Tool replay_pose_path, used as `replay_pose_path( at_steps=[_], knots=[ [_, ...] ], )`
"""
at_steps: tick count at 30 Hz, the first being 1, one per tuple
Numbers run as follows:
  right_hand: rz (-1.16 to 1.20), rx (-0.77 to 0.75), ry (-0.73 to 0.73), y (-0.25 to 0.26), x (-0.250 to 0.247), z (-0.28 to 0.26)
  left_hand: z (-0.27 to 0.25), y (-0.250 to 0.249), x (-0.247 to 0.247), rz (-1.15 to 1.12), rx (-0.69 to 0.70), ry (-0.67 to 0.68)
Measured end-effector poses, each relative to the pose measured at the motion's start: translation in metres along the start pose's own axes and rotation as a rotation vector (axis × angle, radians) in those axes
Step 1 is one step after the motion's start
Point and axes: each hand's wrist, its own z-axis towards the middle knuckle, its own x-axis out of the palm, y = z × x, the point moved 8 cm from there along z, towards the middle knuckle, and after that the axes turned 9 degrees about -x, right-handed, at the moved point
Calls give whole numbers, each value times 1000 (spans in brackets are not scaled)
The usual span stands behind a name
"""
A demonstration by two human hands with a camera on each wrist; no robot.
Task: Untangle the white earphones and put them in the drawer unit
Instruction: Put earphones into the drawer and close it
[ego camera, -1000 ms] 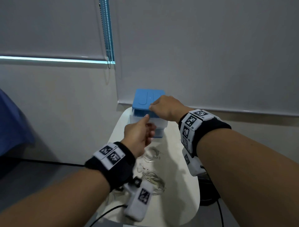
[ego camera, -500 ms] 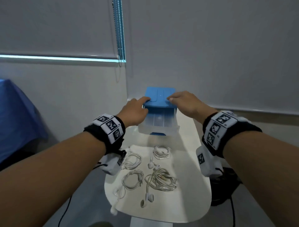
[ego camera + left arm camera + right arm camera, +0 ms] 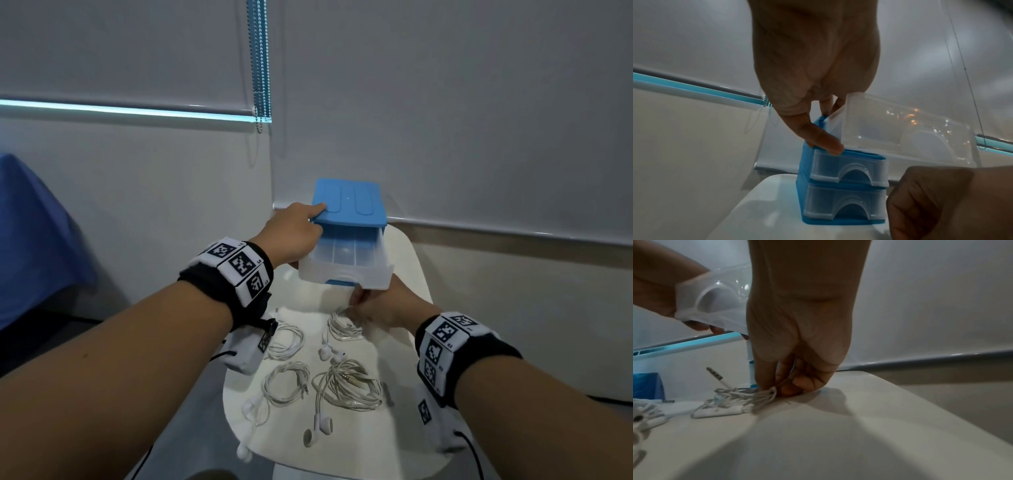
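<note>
A blue drawer unit (image 3: 348,205) stands at the far end of the small white table (image 3: 394,431). Its clear top drawer (image 3: 346,262) is pulled out towards me and looks empty. My left hand (image 3: 301,228) grips the unit's top left corner, index finger on the lid and thumb (image 3: 826,143) against the frame. The two lower drawers (image 3: 847,170) are closed. My right hand (image 3: 368,305) is down on the table under the open drawer, pinching a coil of white earphones (image 3: 342,329) between fingertips (image 3: 766,386) and thumb. The coil (image 3: 740,396) lies on the table.
More white earphone coils lie nearer me: one at the left (image 3: 286,342), one in the middle (image 3: 286,382), and a tangled one (image 3: 349,389) with earbuds (image 3: 318,430). A wall with blinds and a bead chain (image 3: 260,85) is close behind the unit. Something blue (image 3: 34,240) stands left.
My right hand left the unit's lid, came down to the table and pinched the earphone coil. My left hand, after pulling the drawer open, stays gripping the unit.
</note>
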Motion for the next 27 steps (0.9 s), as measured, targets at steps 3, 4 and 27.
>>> replay_pose_path(
  at_steps=[3, 4, 27],
  knots=[
    [-98, -24, 54, 0, 2, 0, -1, 1, 0, -12, 3, 1],
    [-158, -22, 49, 0, -4, -2, -1, 1, 0, -14, 2, 3],
    [-187, -80, -517, 111, -167, -4, -5, 3, -1, -231, -83, 107]
  ],
)
